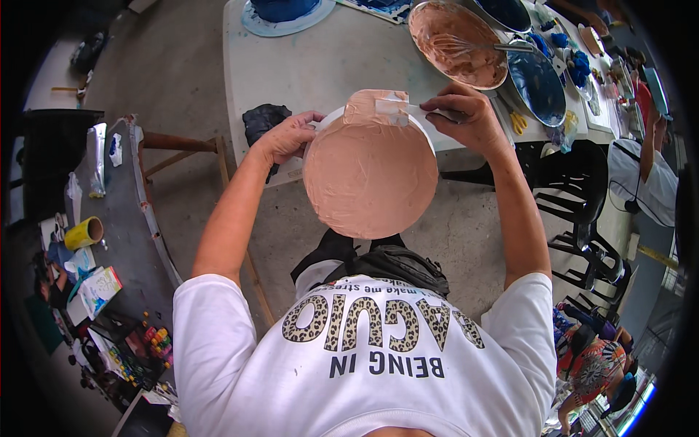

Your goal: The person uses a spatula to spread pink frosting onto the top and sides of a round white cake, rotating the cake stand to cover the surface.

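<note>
A round form coated in peach, icing-like paste (370, 182) is in front of me, partly beyond the table's near edge. Its surface has smears and ridges. Along its far side shows a white band (331, 119), and over that sits a peach-smeared flap (360, 107) with a pale bare patch. My left hand (288, 138) is closed at the band's left end, thumb and fingers at the edge. My right hand (464, 118) pinches the right end of the band. What supports the round form from below is hidden.
A white table (328, 65) holds a bowl of peach paste (455, 44) with a whisk (466, 46), a blue-smeared bowl (537, 84), a crumpled black bag (263, 124) and yellow-handled scissors (518, 122). Black chairs (575, 175) stand right; a grey table (138, 211) left. Other people are at right.
</note>
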A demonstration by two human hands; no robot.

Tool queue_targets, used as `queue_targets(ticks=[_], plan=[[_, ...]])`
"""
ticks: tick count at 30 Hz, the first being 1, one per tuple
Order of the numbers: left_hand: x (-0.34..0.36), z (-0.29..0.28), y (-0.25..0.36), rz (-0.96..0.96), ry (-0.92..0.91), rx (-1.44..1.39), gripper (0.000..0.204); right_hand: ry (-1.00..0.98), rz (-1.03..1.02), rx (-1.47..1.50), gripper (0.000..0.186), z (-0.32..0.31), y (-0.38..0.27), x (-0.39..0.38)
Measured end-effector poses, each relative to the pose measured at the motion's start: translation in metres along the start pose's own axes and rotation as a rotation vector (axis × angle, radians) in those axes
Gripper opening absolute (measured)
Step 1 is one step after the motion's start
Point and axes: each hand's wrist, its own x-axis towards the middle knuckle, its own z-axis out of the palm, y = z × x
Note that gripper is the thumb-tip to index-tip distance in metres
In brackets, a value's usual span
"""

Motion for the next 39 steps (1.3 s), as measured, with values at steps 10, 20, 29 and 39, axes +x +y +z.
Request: queue_targets(ticks=[10, 20, 29, 39], plan=[[0.01, -0.004, -0.008, -0.031, 0.031, -0.028, 0.051, -0.131, 0.056, 0.003, 0.023, 0.007, -0.013, -0.012], [0.002, 0.0, -0.011, -0.03, 0.038, -0.143, 0.046, 0.019, 0.208, 0.087, 0.021, -0.002, 0.022, -0.03], [0.001, -0.011, -0.035, 0.146, 0.317, -0.323, 0.053, 0.074, 0.336, 0.101, 0.019, -0.01, 0.023, -0.062], [0.014, 0.045, -0.045, 0.281, 0.6, -0.571, 0.053, 0.335, 0.442, 0.219, 0.023, 0.053, 0.013, 0.009]])
